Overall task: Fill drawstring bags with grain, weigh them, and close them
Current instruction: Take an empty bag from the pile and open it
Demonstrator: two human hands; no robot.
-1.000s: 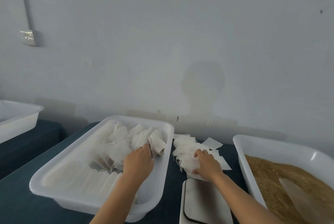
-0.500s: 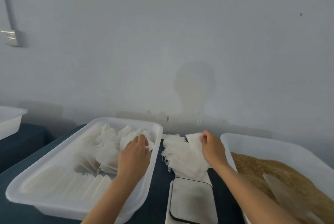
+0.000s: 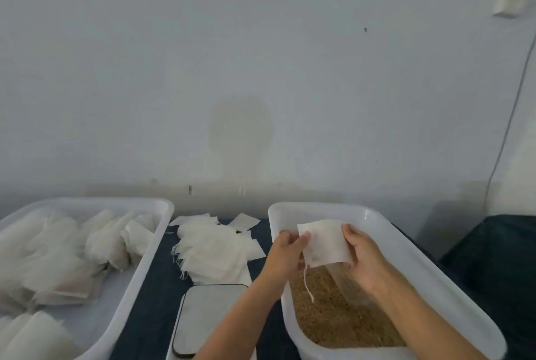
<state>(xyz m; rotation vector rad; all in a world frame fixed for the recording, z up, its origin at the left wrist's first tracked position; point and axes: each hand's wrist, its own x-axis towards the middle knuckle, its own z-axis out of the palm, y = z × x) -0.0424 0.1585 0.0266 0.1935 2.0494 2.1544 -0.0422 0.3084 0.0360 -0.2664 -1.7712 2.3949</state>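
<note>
I hold one empty white drawstring bag (image 3: 326, 243) over the white tub of brown grain (image 3: 333, 319). My left hand (image 3: 285, 255) pinches the bag's left edge and my right hand (image 3: 362, 255) grips its right edge. A drawstring hangs from the bag's lower left corner toward the grain. A clear scoop (image 3: 352, 284) lies in the grain, partly hidden behind my right hand. Between the tubs lies a loose pile of empty bags (image 3: 211, 246), and in front of it sits the flat scale (image 3: 208, 319).
The white tub on the left (image 3: 136, 275) holds several filled, closed bags. The grain tub's rim (image 3: 435, 281) stands on the right. All stand on a dark blue tabletop (image 3: 153, 301) against a pale wall. A dark surface (image 3: 499, 258) lies at the far right.
My right hand lifted a bag off the pile and carried it right, over the grain tub. My left hand left the left tub and took the bag's other edge. The view swung right.
</note>
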